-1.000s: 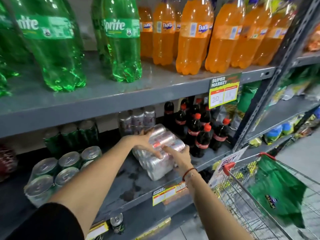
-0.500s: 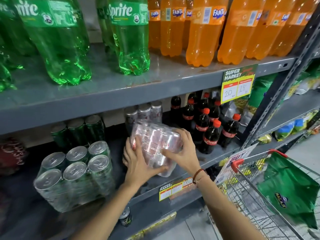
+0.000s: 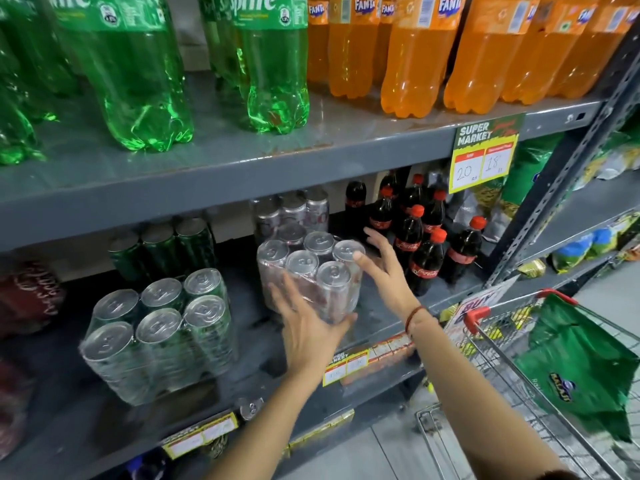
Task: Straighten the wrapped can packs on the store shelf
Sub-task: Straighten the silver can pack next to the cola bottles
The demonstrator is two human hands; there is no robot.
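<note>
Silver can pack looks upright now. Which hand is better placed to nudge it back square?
Left. The left hand lies flat against the silver can pack at its front; the right hand is open beside it, nearly off.

Grey shelf [image 3: 114, 403] — two wrapped can packs [image 3: 156, 337], cola bottles [image 3: 426, 254].

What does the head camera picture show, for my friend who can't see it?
Two bare hands steady an upright plastic-wrapped pack of silver cans on a grey metal shelf: the left hand presses its front, and the right hand is open at its right side. A wrapped pack of green cans stands to the left, small dark cola bottles to the right.
</note>
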